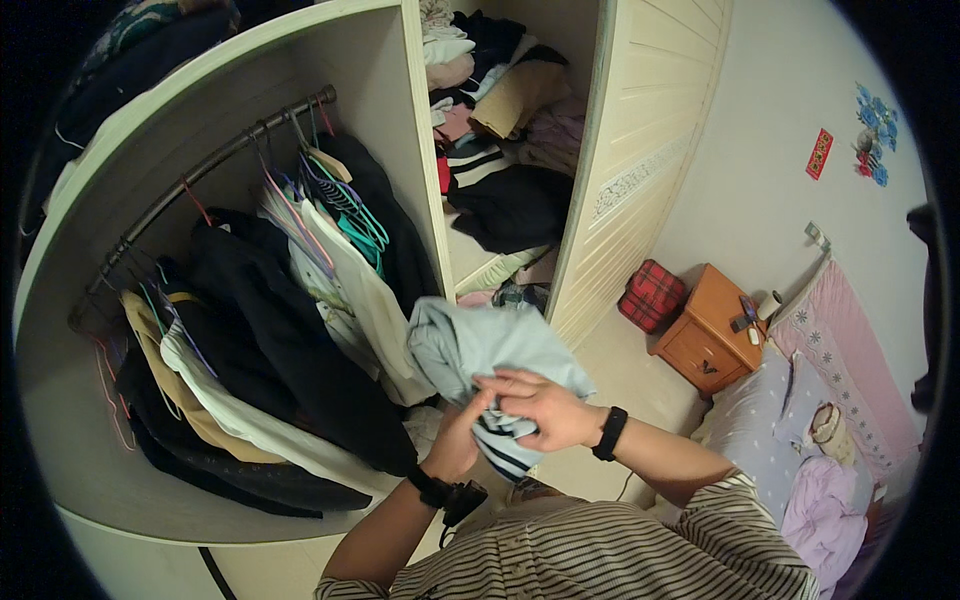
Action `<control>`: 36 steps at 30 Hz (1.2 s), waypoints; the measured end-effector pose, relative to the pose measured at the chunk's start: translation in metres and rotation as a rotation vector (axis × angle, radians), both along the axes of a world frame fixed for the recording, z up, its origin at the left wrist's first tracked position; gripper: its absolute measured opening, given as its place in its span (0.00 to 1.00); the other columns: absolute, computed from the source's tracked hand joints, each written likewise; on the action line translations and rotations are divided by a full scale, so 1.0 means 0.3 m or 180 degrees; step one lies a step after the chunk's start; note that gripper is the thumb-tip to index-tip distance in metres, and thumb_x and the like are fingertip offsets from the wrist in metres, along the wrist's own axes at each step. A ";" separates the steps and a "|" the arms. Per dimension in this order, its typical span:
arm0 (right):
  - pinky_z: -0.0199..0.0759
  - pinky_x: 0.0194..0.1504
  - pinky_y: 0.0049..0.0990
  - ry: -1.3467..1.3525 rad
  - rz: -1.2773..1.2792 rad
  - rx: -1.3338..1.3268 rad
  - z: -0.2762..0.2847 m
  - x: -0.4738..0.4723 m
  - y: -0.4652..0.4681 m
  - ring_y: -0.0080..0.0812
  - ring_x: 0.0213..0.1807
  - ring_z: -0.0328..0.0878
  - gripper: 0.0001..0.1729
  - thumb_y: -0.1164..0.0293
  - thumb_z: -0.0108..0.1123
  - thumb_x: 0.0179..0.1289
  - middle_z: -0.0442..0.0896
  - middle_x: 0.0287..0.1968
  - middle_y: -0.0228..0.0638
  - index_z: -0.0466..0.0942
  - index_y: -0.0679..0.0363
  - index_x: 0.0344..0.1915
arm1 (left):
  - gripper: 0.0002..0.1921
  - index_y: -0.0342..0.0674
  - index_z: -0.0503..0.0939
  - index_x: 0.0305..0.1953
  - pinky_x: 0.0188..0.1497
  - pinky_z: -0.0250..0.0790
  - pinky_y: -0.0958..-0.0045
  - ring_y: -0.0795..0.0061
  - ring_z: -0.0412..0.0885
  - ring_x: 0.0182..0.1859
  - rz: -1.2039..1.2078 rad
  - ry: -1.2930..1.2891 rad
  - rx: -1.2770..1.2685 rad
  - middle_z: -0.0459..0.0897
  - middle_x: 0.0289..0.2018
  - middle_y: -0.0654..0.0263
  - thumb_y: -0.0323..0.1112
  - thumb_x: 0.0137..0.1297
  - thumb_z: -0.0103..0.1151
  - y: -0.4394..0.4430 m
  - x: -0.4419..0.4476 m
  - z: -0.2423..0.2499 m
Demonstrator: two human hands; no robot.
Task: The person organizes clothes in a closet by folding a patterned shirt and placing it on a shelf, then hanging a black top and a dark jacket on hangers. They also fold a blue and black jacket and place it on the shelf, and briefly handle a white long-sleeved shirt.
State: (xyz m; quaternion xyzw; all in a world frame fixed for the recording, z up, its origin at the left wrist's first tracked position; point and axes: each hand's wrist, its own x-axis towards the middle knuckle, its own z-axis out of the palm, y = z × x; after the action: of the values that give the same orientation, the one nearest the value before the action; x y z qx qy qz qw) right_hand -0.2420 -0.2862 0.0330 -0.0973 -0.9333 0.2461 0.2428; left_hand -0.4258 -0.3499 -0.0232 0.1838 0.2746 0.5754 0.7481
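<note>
A light grey-blue garment, bunched and partly folded, is held up in front of me. My left hand is at its lower left; part of that hand is hidden behind the cloth, its thumb on the near side. My right hand lies on the front of the cloth, fingers bent over a gathered part and touching near the left thumb. Dark stripes show on the edge of the cloth that hangs below the hands. Both wrists bear black bands, the left one with a small black device.
Clothes on hangers fill the wardrobe rail at left. Piled clothes lie on shelves beside it, next to an open slatted door. At right stand a red plaid bag, a wooden nightstand and a bed with bedding.
</note>
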 end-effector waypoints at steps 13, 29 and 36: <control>0.77 0.39 0.23 0.2039 -0.0886 -0.3386 -0.034 -0.008 0.367 0.26 0.36 0.81 0.09 0.72 0.50 0.72 0.82 0.36 0.38 0.72 0.63 0.48 | 0.28 0.29 0.69 0.58 0.54 0.73 0.61 0.59 0.78 0.52 0.0732 0.1190 -0.0877 0.79 0.51 0.55 0.33 0.56 0.61 -0.251 -0.234 -0.189; 0.70 0.43 0.41 0.2134 -0.3487 -0.4951 -0.004 -0.182 1.045 0.33 0.48 0.74 0.18 0.53 0.61 0.62 0.81 0.42 0.30 0.75 0.50 0.46 | 0.17 0.33 0.78 0.47 0.51 0.67 0.72 0.72 0.78 0.43 0.1730 0.1759 -0.1342 0.83 0.40 0.66 0.26 0.54 0.62 -0.394 -0.293 -0.184; 0.74 0.36 0.31 0.2869 -0.2736 -0.3264 0.073 -0.249 1.021 0.35 0.36 0.78 0.23 0.70 0.64 0.51 0.80 0.39 0.42 0.72 0.71 0.45 | 0.18 0.31 0.76 0.46 0.52 0.67 0.66 0.67 0.78 0.46 0.1610 0.2020 -0.1183 0.81 0.43 0.62 0.29 0.53 0.64 -0.419 -0.296 -0.188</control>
State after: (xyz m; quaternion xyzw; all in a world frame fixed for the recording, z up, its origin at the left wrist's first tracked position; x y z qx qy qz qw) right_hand -0.3168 0.0202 0.0550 -0.4385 -0.3975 0.5444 0.5944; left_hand -0.5145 -0.4756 -0.0795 0.1408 0.6257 0.5962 0.4829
